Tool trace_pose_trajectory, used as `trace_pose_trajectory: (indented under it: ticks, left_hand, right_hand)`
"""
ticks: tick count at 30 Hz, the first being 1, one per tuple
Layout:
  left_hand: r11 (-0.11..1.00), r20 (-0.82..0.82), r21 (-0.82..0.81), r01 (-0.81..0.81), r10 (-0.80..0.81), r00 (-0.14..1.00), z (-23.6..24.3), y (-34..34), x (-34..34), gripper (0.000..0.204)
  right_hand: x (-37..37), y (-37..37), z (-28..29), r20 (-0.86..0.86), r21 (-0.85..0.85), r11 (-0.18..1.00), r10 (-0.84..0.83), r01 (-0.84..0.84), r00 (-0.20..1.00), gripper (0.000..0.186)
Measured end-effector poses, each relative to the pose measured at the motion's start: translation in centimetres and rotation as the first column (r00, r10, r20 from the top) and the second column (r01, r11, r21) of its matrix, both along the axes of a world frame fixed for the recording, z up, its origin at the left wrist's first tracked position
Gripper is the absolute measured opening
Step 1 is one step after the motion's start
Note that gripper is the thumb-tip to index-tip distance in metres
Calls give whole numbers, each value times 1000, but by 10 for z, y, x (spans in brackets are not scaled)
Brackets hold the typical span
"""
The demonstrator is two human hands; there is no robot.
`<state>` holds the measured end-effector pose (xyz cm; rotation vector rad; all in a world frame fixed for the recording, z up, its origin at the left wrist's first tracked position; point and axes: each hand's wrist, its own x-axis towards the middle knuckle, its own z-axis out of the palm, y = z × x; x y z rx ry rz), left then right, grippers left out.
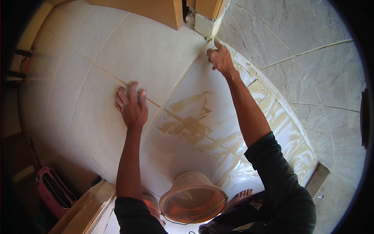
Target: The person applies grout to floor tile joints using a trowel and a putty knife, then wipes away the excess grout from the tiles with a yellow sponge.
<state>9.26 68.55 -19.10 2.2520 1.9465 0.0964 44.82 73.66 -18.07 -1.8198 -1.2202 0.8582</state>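
Note:
My left hand (pixel 131 105) rests with bent, spread fingertips on white tiles (pixel 113 46) along the wall side, beside a yellowish grout line. My right hand (pixel 219 58) is at the corner by the door jamb (pixel 204 23), index finger extended at the seam, other fingers curled; whether it holds anything is too small to tell. Between my arms a glossy white surface (pixel 175 152) carries smeared beige grout (pixel 189 111). A plastic bucket (pixel 177 201) with a wire handle and orange-stained inside stands below, near my bare foot (pixel 237 199).
Grey marbled tiles (pixel 296 82) lie on the right, with a flat grey strip (pixel 315 179) at their edge. A wooden panel (pixel 144 7) is at the top. At lower left are a pink-and-black object (pixel 54 191) and wooden boards (pixel 82 206).

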Motion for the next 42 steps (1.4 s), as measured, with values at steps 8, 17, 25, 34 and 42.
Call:
trace_pose_trajectory:
  ticks: [8,17,25,34,42]
  left_hand:
    - [999,-6,48,-14,14,1000,-14,0,-12,67]
    - [990,160,-2,-141,140,977,48,-5,28,41]
    - [992,101,-42,-116,120,988,48,-4,26,42]
    - [990,175,29,-134,127,976,49,-5,29,40]
    - [990,119,0,-140,139,983,54,-3,32,42]
  right_hand:
    - [7,-11,-11,-87,-225,965,119,-136,989,58]
    - [31,-15,-11,839,9,942,175,-335,514,73]
    - [28,-8,-15,855,-28,912,234,-409,463,66]
    - [8,19,26,888,-341,883,415,-323,196,58]
    - [33,-16,28,728,-387,890,455,-240,512,63]
